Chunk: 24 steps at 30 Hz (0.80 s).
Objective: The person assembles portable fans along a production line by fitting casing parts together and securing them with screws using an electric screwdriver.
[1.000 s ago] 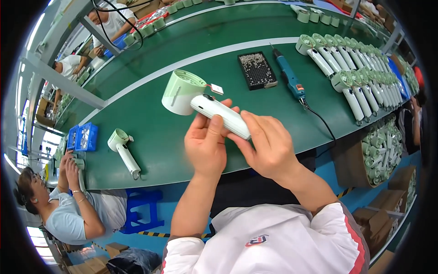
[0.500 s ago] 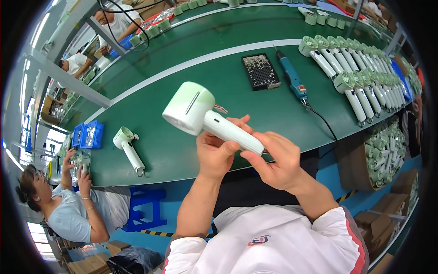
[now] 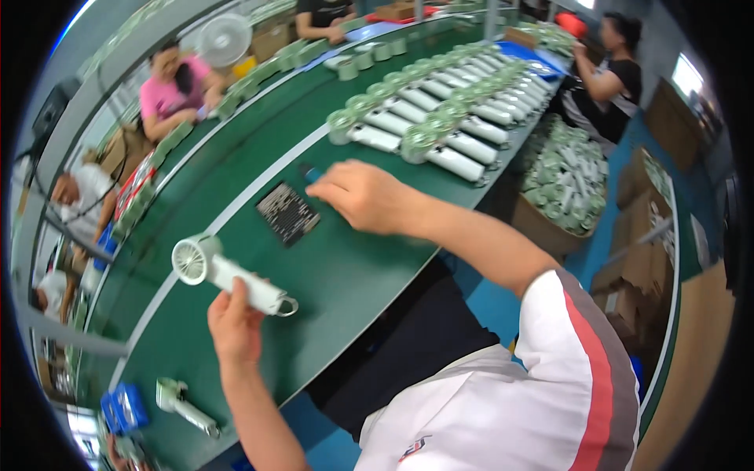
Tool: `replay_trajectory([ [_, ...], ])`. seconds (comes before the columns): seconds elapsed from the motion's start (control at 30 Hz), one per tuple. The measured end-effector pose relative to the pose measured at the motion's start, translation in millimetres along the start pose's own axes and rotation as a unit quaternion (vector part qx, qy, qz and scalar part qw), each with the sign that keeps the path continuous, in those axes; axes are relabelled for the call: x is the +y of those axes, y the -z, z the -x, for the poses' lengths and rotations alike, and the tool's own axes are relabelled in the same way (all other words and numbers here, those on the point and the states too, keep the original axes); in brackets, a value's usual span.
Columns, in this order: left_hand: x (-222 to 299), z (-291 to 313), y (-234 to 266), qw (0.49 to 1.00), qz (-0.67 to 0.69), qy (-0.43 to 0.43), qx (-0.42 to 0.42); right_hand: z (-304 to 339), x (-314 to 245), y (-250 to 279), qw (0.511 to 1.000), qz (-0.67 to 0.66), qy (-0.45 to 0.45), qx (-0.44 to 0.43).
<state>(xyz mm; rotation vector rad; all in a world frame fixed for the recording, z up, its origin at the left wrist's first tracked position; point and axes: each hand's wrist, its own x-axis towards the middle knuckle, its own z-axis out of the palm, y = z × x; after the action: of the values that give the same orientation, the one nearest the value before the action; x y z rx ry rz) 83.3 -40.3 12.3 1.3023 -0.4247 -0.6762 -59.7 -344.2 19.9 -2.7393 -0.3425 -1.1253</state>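
A pale green and white handheld fan (image 3: 230, 272) is in my left hand (image 3: 235, 326), whose fingers wrap round its handle. Its round grille faces left, and a metal ring hangs from the handle's end. Farther right, my right hand (image 3: 367, 198) closes on a blue electric screwdriver (image 3: 311, 173). Only the front of that tool shows past the fingers; the hand hides the rest. Beside it lies a black screw tray (image 3: 287, 213) with small screws in its holes. Another part-built fan (image 3: 187, 407) rests on the green table, nearer the lower left.
Rows of handheld fans (image 3: 440, 106) cover the table's far right. A box of fan parts (image 3: 561, 177) stands on the floor beyond the edge. A blue bin (image 3: 124, 408) sits at the lower left. Several people work around the bench.
My view has swung to the right. My right hand has left the fan and taken hold of the screwdriver. The fan stays in my left hand, turned so its grille shows.
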Motion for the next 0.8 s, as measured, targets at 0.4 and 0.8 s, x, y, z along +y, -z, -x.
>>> replay_trajectory([
  [0.4, -24, -96, 9, 0.991, -0.100, 0.088, 0.016, -1, 110, -45, 0.929, 0.123, 0.295, -0.188],
  [0.8, -20, -70, 7, 0.990, -0.052, 0.117, -0.052, -9, 112, -12, 0.976, 0.000, 0.175, -0.126],
])
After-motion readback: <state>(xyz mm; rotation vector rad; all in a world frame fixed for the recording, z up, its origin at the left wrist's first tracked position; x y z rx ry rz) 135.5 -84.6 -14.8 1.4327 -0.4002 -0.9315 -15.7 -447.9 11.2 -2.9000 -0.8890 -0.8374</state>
